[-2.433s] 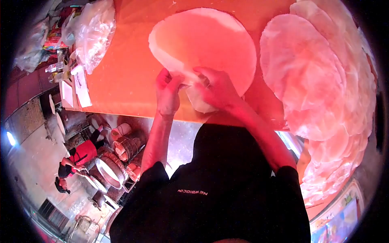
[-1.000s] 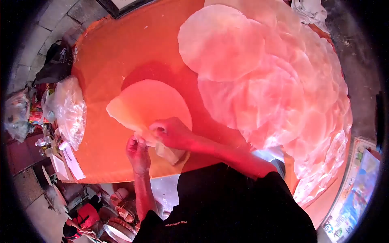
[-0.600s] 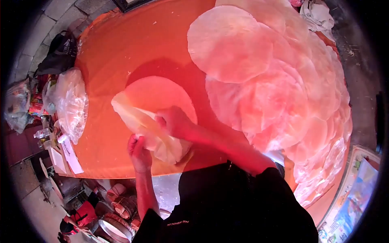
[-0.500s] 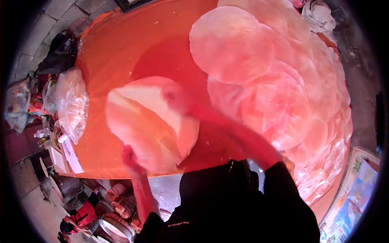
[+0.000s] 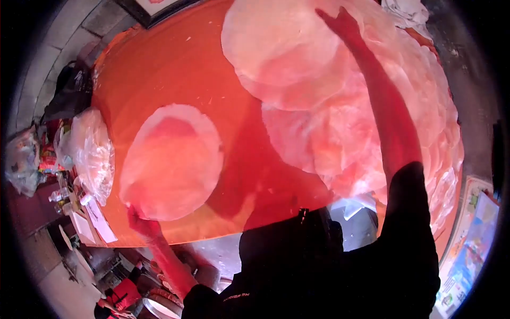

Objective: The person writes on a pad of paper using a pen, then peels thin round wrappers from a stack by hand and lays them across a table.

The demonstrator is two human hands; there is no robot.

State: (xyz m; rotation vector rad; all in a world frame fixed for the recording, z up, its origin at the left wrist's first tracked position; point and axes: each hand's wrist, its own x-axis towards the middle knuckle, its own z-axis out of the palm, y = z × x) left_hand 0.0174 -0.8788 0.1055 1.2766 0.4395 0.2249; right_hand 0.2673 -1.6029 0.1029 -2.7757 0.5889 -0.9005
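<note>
A thin, round, pale sheet (image 5: 172,162), like a very thin flatbread, lies spread out over the orange cloth at the left. At its lower left edge, my left hand (image 5: 142,220) pinches the rim. My right hand (image 5: 342,25) reaches far over the pile of similar sheets (image 5: 366,122), its thumb and forefinger apart. Below those fingers is the large top sheet (image 5: 281,42) at the pile's far left side. Whether the right hand touches it, I cannot tell.
An orange cloth (image 5: 159,69) covers the table. Along the left edge are a clear plastic bag of sheets (image 5: 93,154), a black bag (image 5: 69,90) and small bottles (image 5: 58,195). A person in red (image 5: 125,293) is at lower left, near round baskets (image 5: 162,304).
The sheet at the left was partly folded over and now lies spread out. My right hand has left it and moved up and right over the pile. The left hand has shifted left and down.
</note>
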